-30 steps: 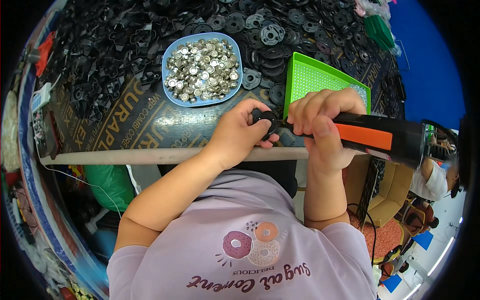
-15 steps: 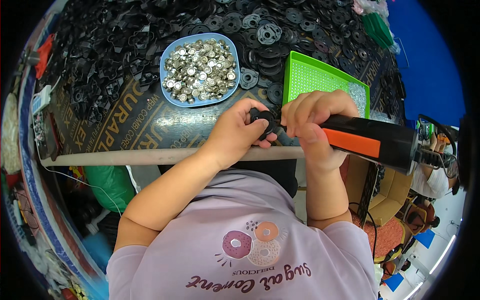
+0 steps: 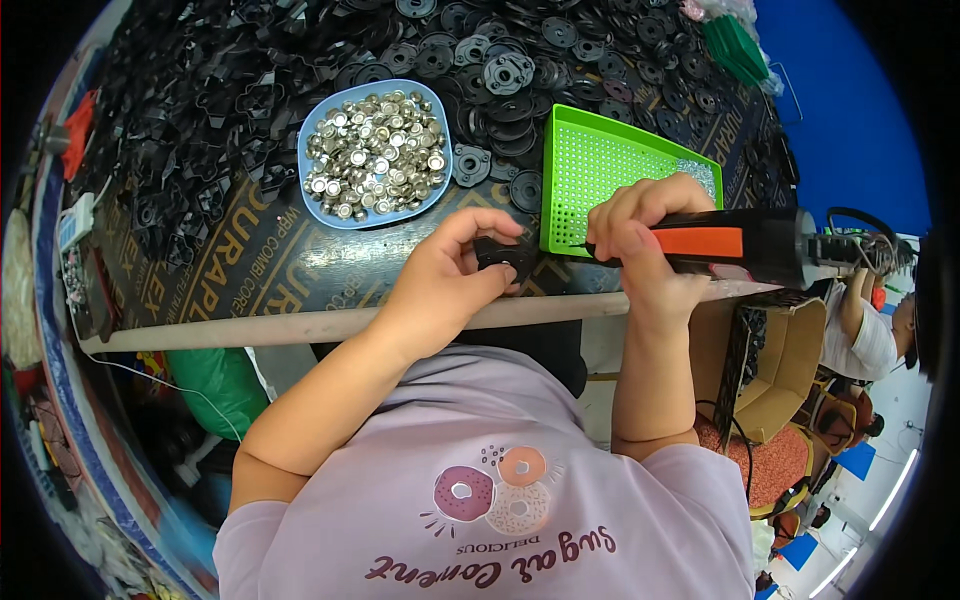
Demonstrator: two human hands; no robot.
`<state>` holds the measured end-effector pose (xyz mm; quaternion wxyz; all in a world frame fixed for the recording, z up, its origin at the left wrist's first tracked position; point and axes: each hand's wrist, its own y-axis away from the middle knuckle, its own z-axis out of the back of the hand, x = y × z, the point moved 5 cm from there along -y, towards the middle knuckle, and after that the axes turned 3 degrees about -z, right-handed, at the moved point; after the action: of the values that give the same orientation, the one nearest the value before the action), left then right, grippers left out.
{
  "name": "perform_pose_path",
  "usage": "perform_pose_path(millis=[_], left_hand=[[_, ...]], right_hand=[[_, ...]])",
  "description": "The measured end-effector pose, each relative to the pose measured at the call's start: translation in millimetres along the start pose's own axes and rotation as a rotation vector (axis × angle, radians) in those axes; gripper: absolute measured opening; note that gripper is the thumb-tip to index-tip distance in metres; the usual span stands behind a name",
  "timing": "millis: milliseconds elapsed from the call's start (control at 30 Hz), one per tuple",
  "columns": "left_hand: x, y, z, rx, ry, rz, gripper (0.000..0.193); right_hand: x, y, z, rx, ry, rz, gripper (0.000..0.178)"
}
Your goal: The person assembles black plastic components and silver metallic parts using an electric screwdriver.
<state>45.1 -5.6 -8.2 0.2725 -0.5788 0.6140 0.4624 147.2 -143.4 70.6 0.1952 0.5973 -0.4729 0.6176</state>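
Note:
Between the thumb and fingers of my left hand (image 3: pixel 437 283) sits a small black plastic part (image 3: pixel 502 262), held just over the table's near edge. My right hand (image 3: pixel 655 235) is wrapped round a black and orange electric screwdriver (image 3: pixel 775 246), which lies level with its cord end to the right. Its thin bit points left, in front of the near wall of a green perforated tray (image 3: pixel 563 180) and apart from the black part. Small shiny screws (image 3: pixel 697 174) fill the tray's far right corner. Left of the tray stands a blue bowl (image 3: pixel 306 185) of silvery metal caps (image 3: pixel 375 155).
Heaps of black plastic brackets (image 3: pixel 215 120) and round black discs (image 3: pixel 590 50) cover the back of the dark table (image 3: pixel 330 265). A pale strip (image 3: pixel 250 328) edges it toward me. At the lower right are a cardboard box (image 3: pixel 790 375) and a red-topped stool (image 3: pixel 755 465); people sit beyond.
My right hand has drawn the screwdriver rightward, away from the black part. The fingers of my left hand have loosened and turned the part. The whole view has shifted slightly.

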Motion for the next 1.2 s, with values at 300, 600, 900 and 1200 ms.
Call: perform_pose_path(millis=[300, 600, 900, 1200], left_hand=[[-5.5, 1.3, 2.2, 0.003, -0.074, 0.037, 0.034], [4.7, -4.8, 1.8, -0.033, 0.118, 0.216, 0.027], [8.3, -6.8, 3.0, -0.015, 0.145, 0.181, 0.026], [8.3, -7.1, 4.4, -0.003, 0.143, 0.154, 0.024]], right_hand=[[-2.0, -1.0, 4.6, -0.016, 0.006, -0.016, 0.025], [28.0, -7.9, -2.7, 0.016, -0.177, 0.096, 0.020], [17.2, -5.0, -43.2, 0.130, -0.238, 0.114, 0.026], [8.6, -1.5, -48.1, 0.149, -0.098, 0.107, 0.026]])
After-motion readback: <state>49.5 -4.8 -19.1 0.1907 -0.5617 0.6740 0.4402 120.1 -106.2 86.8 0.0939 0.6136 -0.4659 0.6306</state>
